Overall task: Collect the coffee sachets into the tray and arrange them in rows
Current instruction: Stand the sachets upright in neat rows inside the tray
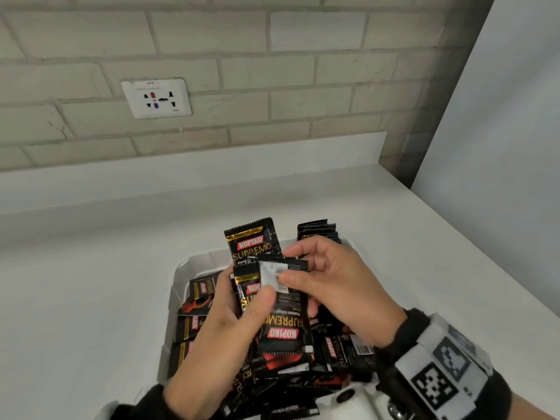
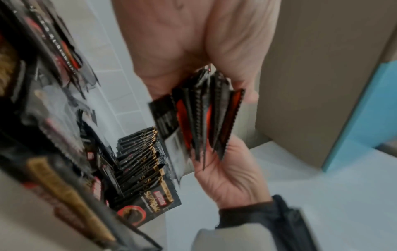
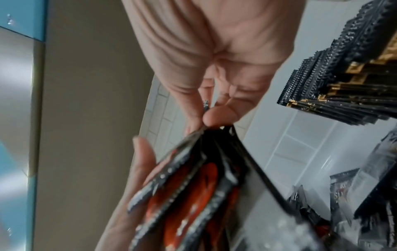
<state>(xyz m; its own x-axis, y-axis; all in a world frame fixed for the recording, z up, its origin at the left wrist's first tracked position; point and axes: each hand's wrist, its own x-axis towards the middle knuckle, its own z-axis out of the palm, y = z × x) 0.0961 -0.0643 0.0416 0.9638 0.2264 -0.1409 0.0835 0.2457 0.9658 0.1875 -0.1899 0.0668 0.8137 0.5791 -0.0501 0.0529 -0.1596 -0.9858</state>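
Observation:
Both hands hold a bunch of black Kopiko coffee sachets above the white tray. My left hand grips the bunch from the left, thumb pressed on the front sachet. My right hand pinches the top edge of the front sachet, which is upside down. The left wrist view shows the fanned bunch between the two palms. The right wrist view shows the same bunch edge-on, with my right hand pinching it. A neat row of standing sachets fills the tray's far right. Loose sachets lie in a heap under the hands.
The tray rests on a white counter against a brick wall with a power socket. A pale panel rises on the right. The counter's right edge runs diagonally close to the tray. A white device sits at the tray's near edge.

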